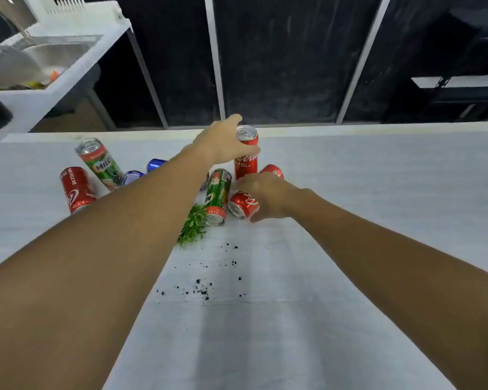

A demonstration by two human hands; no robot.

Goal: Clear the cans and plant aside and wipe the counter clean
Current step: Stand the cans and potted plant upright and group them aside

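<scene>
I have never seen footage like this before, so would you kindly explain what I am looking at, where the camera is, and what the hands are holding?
There is no machine here: a person wears a camera on the head, looking down at their own arms. The left hand grips an upright red can. The right hand holds a red can lying on its side. On the pale counter lie more cans, among them a green can, with a leafy plant and scattered dark crumbs nearer the person. A sink sits far left.

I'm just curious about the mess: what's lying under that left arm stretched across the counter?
Under the left forearm show parts of two blue cans and a green plant sprig on the counter. The arm covers the rest of them, so anything more beneath stays hidden.
</scene>
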